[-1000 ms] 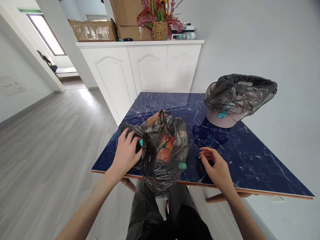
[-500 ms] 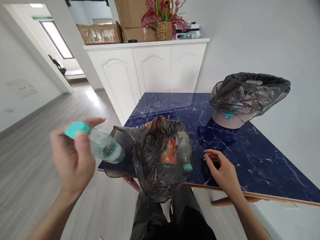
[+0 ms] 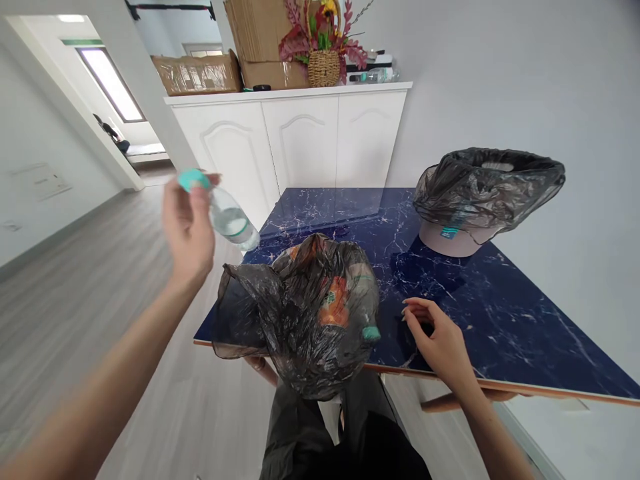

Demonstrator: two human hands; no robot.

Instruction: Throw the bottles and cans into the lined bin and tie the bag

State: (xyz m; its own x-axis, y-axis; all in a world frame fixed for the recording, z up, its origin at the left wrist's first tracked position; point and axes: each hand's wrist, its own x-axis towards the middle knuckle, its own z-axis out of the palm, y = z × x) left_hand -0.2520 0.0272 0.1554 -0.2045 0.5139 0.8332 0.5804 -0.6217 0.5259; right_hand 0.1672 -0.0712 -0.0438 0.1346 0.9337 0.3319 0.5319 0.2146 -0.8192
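My left hand [image 3: 189, 223] is raised to the left of the table, closed around the neck of a clear plastic bottle [image 3: 227, 218] with a teal cap. A black plastic bag [image 3: 305, 313] full of rubbish lies on the near edge of the dark blue marble table [image 3: 500, 313]; orange packaging and another teal cap show through it. My right hand [image 3: 437, 340] rests on the table just right of the bag, fingers curled, holding nothing that I can see.
A small bin lined with a black bag [image 3: 487, 193] stands at the table's far right. Behind the table is a white cabinet [image 3: 295, 133] with cardboard boxes and a flower basket [image 3: 324, 50] on top. Wooden floor lies to the left.
My left hand took the teal-capped bottle out of the bag, lifted it left, then carried it higher and toward the table. The right hand has stayed in place.
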